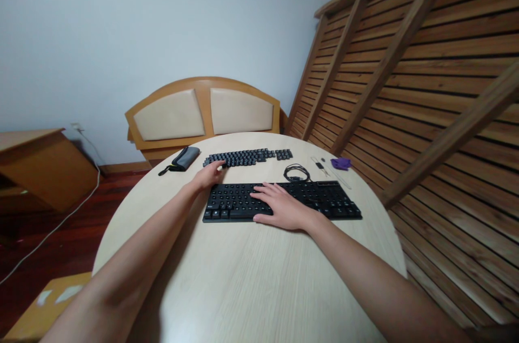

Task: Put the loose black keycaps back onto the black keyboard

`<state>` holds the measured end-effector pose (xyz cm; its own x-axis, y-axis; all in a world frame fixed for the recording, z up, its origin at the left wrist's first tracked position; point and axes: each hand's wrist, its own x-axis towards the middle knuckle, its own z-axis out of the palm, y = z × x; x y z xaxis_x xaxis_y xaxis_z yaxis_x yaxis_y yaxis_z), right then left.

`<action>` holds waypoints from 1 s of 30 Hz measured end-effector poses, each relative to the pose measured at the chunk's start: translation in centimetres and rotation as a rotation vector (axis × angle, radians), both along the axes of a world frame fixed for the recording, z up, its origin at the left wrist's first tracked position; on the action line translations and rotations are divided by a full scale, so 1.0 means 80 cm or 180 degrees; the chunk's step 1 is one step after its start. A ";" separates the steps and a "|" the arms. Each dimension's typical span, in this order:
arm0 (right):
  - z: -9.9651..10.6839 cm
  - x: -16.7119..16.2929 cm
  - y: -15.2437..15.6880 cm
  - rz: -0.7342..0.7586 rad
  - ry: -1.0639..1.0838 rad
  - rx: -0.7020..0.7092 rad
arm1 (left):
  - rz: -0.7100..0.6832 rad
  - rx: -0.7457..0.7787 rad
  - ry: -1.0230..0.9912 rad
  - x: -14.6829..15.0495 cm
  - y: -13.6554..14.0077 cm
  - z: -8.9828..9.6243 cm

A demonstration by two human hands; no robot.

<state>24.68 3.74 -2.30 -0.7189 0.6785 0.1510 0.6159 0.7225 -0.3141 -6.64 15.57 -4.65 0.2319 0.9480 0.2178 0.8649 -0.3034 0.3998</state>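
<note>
A black keyboard (243, 199) lies flat on the round table, many of its keys without caps; some larger keys still sit along its bottom row. My right hand (279, 205) rests over its middle with the fingers spread. Beyond the keyboard, loose black keycaps (243, 157) are laid out in rows, with a smaller group of keycaps (283, 154) to their right. At the near left edge of those rows is my left hand (210, 174), thumb and index finger close around what looks like a dark keycap. A coiled black cable (297, 172) lies behind the keyboard.
A grey and black pouch (186, 158) sits at the table's back left. Small tools (320, 165) and a purple cloth-like item (341, 163) lie at the back right. The pale table (227, 278) has a headboard (203, 110) behind it and wooden slats (405, 88) on the right.
</note>
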 end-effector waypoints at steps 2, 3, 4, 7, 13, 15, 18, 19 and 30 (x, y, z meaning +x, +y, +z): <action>0.000 0.000 0.000 -0.0004 0.0010 -0.0012 | 0.0043 -0.0020 0.0057 0.000 0.003 0.000; 0.000 0.000 0.000 -0.0002 0.0016 -0.0013 | 0.0073 -0.0018 0.0079 0.000 0.003 0.000; -0.001 -0.001 0.000 0.0001 0.0022 -0.0013 | 0.0110 -0.0008 0.0095 0.001 0.003 0.000; -0.001 -0.001 0.001 0.0008 0.0044 -0.0016 | 0.0245 0.0050 0.0125 0.000 -0.001 -0.001; -0.003 0.001 0.002 0.0012 0.0053 -0.0063 | 0.0490 0.0180 0.0140 -0.014 -0.016 -0.002; -0.004 0.001 0.003 0.0021 0.0069 -0.0070 | 0.0502 0.0238 0.0111 -0.020 -0.021 -0.003; -0.005 0.001 0.003 0.0022 0.0097 -0.0078 | 0.0511 0.0327 0.0018 -0.028 -0.030 -0.005; -0.005 0.001 0.003 0.0020 0.0102 -0.0082 | 0.0517 0.0356 -0.0028 -0.030 -0.033 -0.005; -0.004 0.001 0.003 0.0017 0.0034 -0.0041 | -0.0403 0.0147 -0.0721 0.015 -0.093 0.034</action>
<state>24.73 3.98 -2.60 -0.7210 0.6764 0.1501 0.6084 0.7218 -0.3299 -5.43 8.12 -1.95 0.2885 0.9024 0.3202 0.7089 -0.4261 0.5620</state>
